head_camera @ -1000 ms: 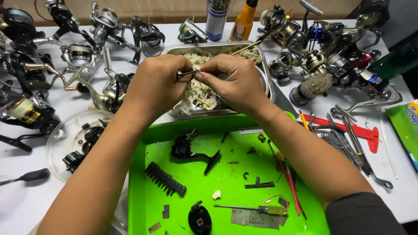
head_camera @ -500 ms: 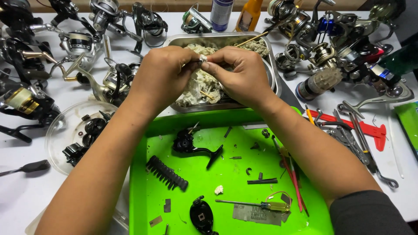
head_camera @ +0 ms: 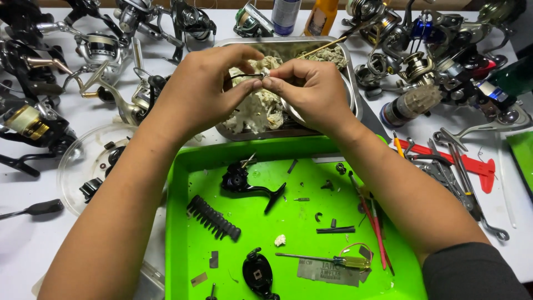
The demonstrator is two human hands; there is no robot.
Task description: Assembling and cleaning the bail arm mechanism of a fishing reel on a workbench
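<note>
My left hand (head_camera: 202, 91) and my right hand (head_camera: 313, 91) meet above a metal tray (head_camera: 352, 83) of crumpled, dirty tissue (head_camera: 258, 108). Between their fingertips they pinch a small thin dark part (head_camera: 247, 76), with a bit of tissue at its right end. Just below my forearms lies a bright green tray (head_camera: 183, 233) with a black reel body (head_camera: 241, 180), a ribbed black piece (head_camera: 214, 218), a black side cover (head_camera: 256, 273), a small yellow-handled screwdriver (head_camera: 327, 259) and loose small bits.
Many fishing reels (head_camera: 105, 47) crowd the white table at the left and the back right (head_camera: 422, 61). A clear round lid (head_camera: 91, 166) with parts sits left of the green tray. Pliers and red tools (head_camera: 461, 166) lie at the right. Two cans (head_camera: 302, 16) stand behind.
Both hands stay joined over the metal tray, with small finger shifts on the part. The view has tilted slightly, so everything sits a little higher in the frame.
</note>
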